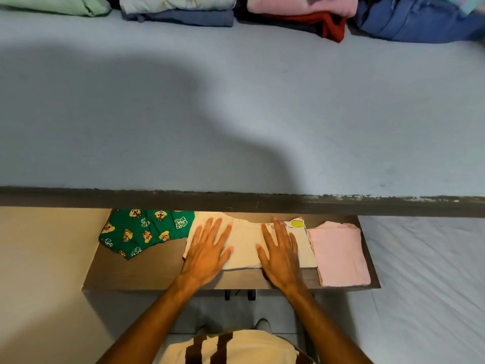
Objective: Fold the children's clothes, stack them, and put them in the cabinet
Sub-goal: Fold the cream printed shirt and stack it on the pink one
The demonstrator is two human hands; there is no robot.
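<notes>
A folded cream garment (pixel 244 245) lies in the middle of a brown cabinet shelf (pixel 147 274). My left hand (pixel 207 250) rests flat on its left part, fingers spread. My right hand (pixel 280 253) lies flat on its right part, partly over a white printed piece (pixel 298 225). A green cartoon-print garment (pixel 141 229) sits to the left on the shelf. A folded pink garment (pixel 339 253) sits to the right. The back of the shelf is hidden under the surface above.
A wide grey-blue surface (pixel 236 114) with a dark front edge (pixel 236 202) overhangs the shelf. Several folded stacks line its far side: green (pixel 57 5), pale over blue (pixel 181 11), pink over red (pixel 304 11), and dark blue (pixel 417 22). A bedsheet (pixel 430 285) lies at right.
</notes>
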